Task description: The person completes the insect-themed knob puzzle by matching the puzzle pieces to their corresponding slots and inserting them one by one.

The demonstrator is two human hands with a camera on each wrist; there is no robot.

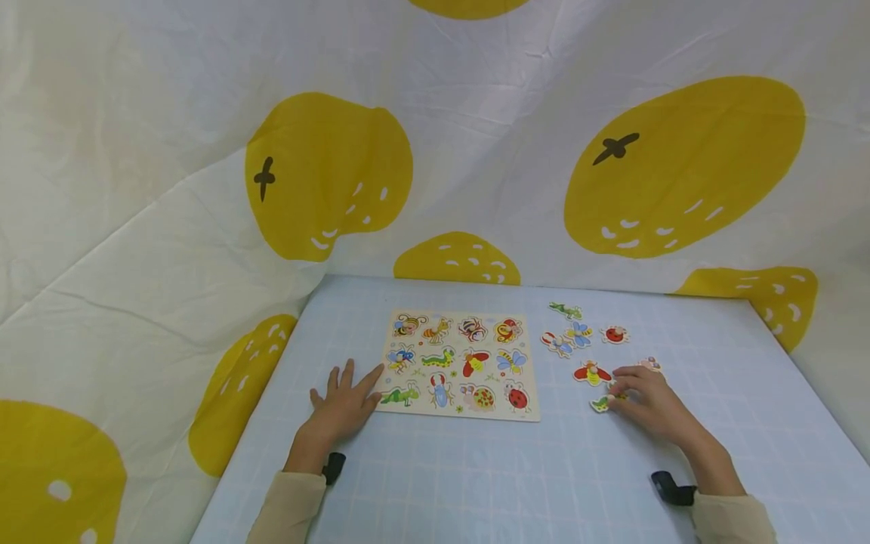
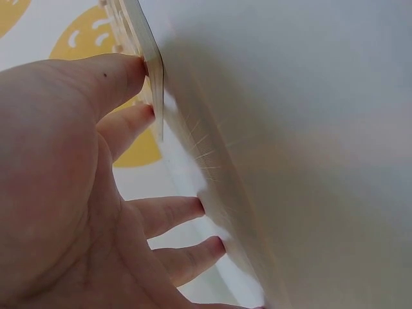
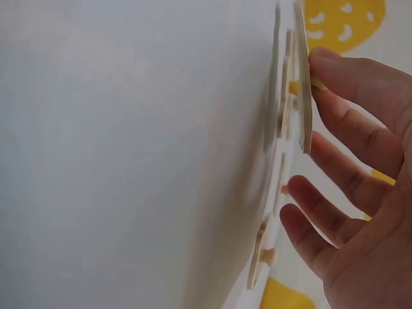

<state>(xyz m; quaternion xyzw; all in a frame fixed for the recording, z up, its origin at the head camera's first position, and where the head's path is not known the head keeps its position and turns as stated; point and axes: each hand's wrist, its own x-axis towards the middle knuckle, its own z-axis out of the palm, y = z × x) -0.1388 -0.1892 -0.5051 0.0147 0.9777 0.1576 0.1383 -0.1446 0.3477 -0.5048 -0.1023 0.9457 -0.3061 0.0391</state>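
A flat wooden puzzle board (image 1: 503, 415) printed with colourful insects lies on the table. My left hand (image 1: 340, 408) rests at its left edge with fingers spread; in the left wrist view the thumb (image 2: 122, 74) touches the board's side. On the right, my right hand (image 1: 655, 404) pinches a green caterpillar puzzle piece (image 1: 600, 405) between thumb and forefinger. Seen edge-on in the right wrist view, this piece (image 3: 304, 109) is raised off the table. Close by lie a red-winged insect piece (image 1: 590, 372) and a snail piece (image 1: 650, 364), partly hidden behind the hand.
Beyond the right hand lie a ladybug piece (image 1: 615, 335), a blue-winged bee piece (image 1: 579, 334), a beetle piece (image 1: 557, 344) and a grasshopper piece (image 1: 566, 310). A pale checked cloth (image 1: 510, 483) covers the table. Behind it hangs a white curtain (image 1: 476, 151) with yellow fruit shapes.
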